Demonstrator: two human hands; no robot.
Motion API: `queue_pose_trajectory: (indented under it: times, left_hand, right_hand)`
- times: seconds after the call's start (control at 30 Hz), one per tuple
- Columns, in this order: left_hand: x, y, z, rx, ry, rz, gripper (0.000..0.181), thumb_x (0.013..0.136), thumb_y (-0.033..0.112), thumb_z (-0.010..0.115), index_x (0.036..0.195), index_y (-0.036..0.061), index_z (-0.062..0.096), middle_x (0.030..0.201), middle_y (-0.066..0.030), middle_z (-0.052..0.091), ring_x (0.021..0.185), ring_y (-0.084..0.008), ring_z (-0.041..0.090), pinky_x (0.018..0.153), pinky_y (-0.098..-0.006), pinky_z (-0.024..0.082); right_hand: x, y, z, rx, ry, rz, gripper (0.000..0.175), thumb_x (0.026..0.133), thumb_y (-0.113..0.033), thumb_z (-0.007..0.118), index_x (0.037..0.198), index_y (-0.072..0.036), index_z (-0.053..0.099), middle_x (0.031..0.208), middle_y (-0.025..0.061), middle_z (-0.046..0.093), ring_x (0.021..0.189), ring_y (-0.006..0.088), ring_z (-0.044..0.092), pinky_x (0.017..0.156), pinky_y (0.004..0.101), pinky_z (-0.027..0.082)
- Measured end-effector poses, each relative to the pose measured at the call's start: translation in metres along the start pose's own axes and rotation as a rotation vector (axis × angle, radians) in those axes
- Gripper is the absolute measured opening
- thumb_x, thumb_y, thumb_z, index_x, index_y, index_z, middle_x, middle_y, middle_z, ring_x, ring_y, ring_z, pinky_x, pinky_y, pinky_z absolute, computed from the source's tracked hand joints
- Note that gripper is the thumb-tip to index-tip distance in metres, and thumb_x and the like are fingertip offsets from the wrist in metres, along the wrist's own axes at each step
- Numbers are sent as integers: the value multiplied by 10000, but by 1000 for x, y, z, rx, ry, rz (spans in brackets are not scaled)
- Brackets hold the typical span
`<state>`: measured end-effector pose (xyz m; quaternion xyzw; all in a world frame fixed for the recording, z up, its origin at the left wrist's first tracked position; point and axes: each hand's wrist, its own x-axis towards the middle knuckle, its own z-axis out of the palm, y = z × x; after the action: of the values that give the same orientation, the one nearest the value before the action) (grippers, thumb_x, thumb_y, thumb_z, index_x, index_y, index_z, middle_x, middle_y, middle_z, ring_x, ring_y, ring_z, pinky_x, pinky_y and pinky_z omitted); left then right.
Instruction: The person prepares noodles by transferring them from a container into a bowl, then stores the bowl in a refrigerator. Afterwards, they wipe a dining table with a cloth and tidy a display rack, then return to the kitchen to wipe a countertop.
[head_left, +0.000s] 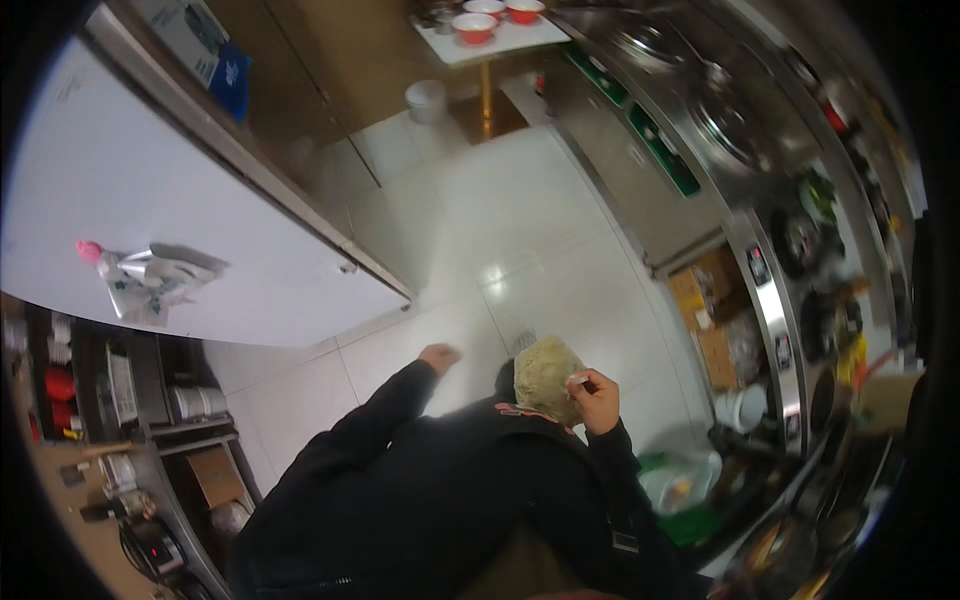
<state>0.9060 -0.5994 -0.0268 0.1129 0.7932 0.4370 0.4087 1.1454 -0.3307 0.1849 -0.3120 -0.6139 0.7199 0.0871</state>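
Observation:
My right hand (596, 399) is raised at the right of my body, its fingers closed on the edge of a greenish-yellow, flat, roughly round thing (547, 371), perhaps a cloth or a bag of food; I cannot tell which. A small white piece shows at the fingertips. My left hand (440, 358) hangs over the tiled floor to the left, blurred, with nothing visible in it. Both arms wear black sleeves.
A white door (262, 225) with a hanging plastic bag (150, 281) stands at the left. Steel cooking counters (769, 300) line the right. Ahead are a small white table (517, 45) with red bowls (474, 28) and a white bucket (426, 101). Shelves (187, 431) stand at lower left.

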Motion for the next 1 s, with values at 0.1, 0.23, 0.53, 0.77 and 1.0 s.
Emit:
queue_pose_trajectory:
  times: [0.1,0.23,0.53,0.77,1.0]
  left_hand:
    - [32,5,-41,-126,217,-179,218,849,225,683,888,14,713,741,-62,668,638,-140,605,610,-292,516]
    - [61,9,-66,-355,428,-355,155,835,163,670,851,12,699,771,-77,670,696,-148,631,604,-303,539]
    - [214,-3,-93,-483,537,-584,172,831,170,683,865,2,689,800,-101,687,703,-191,661,606,-322,556]
    - [382,96,-255,70,849,-452,361,740,240,719,1036,34,704,1004,-235,683,974,-378,650,902,-433,503]
    - [529,229,-461,453,1019,-291,490,776,174,705,1219,8,575,1395,-241,446,1211,-382,513,980,-438,451]
  right_hand:
    - [112,-38,-3,-101,-153,21,117,891,-103,666,870,11,651,742,14,638,677,76,567,636,227,450]
    - [252,-97,-4,-169,-316,0,77,894,-80,644,870,-7,650,715,3,623,618,64,536,576,215,417]
    - [519,-144,69,-300,-400,17,117,842,-76,673,752,-29,615,634,-26,560,570,49,483,532,212,382]
    - [664,-170,116,-322,-620,95,145,858,-107,680,765,-14,618,634,-16,553,582,63,476,541,236,386]
    - [820,-181,178,-518,-923,81,55,878,-50,644,831,-22,646,718,-18,601,672,57,532,615,234,449]
